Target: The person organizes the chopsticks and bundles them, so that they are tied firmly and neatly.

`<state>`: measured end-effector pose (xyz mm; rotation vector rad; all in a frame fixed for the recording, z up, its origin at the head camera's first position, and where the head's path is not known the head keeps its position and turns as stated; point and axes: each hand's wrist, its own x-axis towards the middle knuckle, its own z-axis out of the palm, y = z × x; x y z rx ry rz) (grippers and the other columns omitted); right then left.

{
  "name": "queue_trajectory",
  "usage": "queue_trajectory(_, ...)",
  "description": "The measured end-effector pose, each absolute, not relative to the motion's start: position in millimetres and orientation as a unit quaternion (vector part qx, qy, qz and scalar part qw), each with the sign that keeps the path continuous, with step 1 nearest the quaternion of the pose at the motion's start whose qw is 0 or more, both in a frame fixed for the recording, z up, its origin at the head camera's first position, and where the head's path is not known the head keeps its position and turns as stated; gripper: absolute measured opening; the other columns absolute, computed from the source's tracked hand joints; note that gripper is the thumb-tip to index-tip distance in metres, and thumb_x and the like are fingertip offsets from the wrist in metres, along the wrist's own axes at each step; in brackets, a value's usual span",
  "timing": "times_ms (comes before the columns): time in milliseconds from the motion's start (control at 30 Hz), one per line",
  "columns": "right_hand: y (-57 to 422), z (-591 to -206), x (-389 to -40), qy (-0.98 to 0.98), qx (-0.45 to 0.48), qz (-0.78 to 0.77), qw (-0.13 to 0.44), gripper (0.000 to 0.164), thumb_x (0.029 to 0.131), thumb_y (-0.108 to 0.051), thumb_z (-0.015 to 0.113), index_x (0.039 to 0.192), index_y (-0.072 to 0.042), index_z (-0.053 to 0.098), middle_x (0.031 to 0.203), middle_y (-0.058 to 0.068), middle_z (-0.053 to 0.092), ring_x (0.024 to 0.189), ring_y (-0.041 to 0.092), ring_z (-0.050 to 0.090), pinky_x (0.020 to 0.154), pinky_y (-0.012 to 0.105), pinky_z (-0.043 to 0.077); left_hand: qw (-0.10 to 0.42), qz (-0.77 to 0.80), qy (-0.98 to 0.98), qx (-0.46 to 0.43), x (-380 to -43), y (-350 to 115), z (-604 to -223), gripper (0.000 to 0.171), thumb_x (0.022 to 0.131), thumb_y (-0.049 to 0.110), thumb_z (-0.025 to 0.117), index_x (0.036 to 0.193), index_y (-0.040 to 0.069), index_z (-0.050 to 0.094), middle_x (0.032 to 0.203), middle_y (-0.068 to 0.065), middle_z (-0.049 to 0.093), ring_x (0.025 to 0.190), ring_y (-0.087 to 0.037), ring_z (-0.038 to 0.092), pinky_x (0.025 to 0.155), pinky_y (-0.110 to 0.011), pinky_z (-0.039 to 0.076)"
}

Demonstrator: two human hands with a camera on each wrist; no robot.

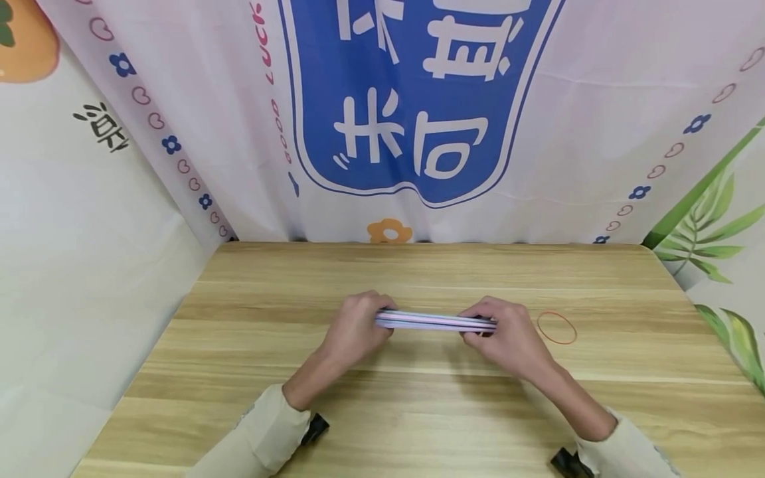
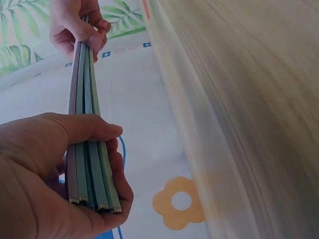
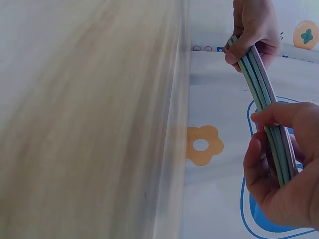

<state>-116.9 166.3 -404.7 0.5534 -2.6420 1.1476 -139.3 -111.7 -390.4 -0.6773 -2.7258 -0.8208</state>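
Observation:
A stack of thin, pastel-coloured notebooks (image 1: 433,322) is held edge-on above the wooden table, with lilac, pink and greenish edges showing. My left hand (image 1: 360,325) grips its left end, thumb on one side and fingers curled round the other. At the opposite end, my right hand (image 1: 505,332) pinches the stack in the same way. The left wrist view shows several green and mauve edges (image 2: 89,109) side by side, with narrow gaps between them. In the right wrist view the stack (image 3: 259,82) slants between both hands. The covers' faces are hidden.
A red rubber band (image 1: 558,342) lies on the wooden table (image 1: 382,411), to the right of my right hand. Behind the table hangs a printed cloth (image 1: 239,133) with a blue panel. Light fabric walls (image 1: 72,265) stand at the sides.

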Motion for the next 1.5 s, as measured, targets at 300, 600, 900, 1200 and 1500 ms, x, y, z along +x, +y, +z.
queue_trajectory(300, 169, -401, -122, -0.885, 0.176, 0.418, 0.110, 0.027, 0.080, 0.001, 0.089, 0.098, -0.018, 0.084, 0.091, -0.007, 0.077, 0.074, 0.008, 0.065, 0.063, 0.022, 0.053, 0.122, -0.248, -0.931, -0.238, -138, -99, -391, 0.018, 0.079, -0.003, 0.087, 0.091, 0.008, 0.081, 0.080, -0.001, 0.074, 0.066, -0.009, 0.054, 0.061, -0.023, 0.049)
queue_trajectory(600, 170, -400, -125, -0.869, 0.180, 0.446, 0.114, 0.026, 0.079, 0.001, 0.091, 0.097, -0.018, 0.086, 0.091, -0.004, 0.079, 0.077, 0.004, 0.067, 0.067, 0.024, 0.056, 0.124, -0.222, -0.938, -0.237, -141, -98, -384, 0.016, 0.081, 0.001, 0.087, 0.091, 0.011, 0.082, 0.079, 0.000, 0.075, 0.065, -0.010, 0.057, 0.068, -0.033, 0.054)
queue_trajectory(900, 173, -399, -125, -0.863, 0.176, 0.460, 0.110, 0.026, 0.079, -0.001, 0.092, 0.097, -0.019, 0.086, 0.091, -0.006, 0.079, 0.076, 0.005, 0.067, 0.066, 0.025, 0.057, 0.116, -0.145, -0.939, -0.289, -149, -98, -379, 0.013, 0.083, 0.010, 0.087, 0.085, 0.018, 0.078, 0.072, 0.008, 0.070, 0.057, -0.006, 0.051, 0.061, -0.030, 0.050)
queue_trajectory(1200, 179, -397, -125, -0.872, 0.191, 0.444, 0.074, 0.024, 0.082, -0.010, 0.094, 0.102, -0.018, 0.086, 0.094, -0.003, 0.080, 0.075, 0.008, 0.067, 0.064, 0.023, 0.055, 0.065, -0.164, -0.927, -0.332, -150, -101, -374, 0.012, 0.088, 0.024, 0.091, 0.090, 0.020, 0.080, 0.079, 0.010, 0.075, 0.058, -0.003, 0.052, 0.052, -0.020, 0.043)
queue_trajectory(1500, 178, -400, -125, -0.869, 0.205, 0.447, 0.052, 0.023, 0.080, -0.010, 0.095, 0.098, -0.020, 0.085, 0.089, -0.005, 0.078, 0.070, 0.003, 0.063, 0.060, 0.023, 0.053, 0.063, -0.154, -0.923, -0.348, -150, -104, -374, 0.031, 0.080, 0.040, 0.096, 0.094, 0.018, 0.080, 0.080, 0.008, 0.076, 0.060, -0.002, 0.053, 0.054, -0.018, 0.043)
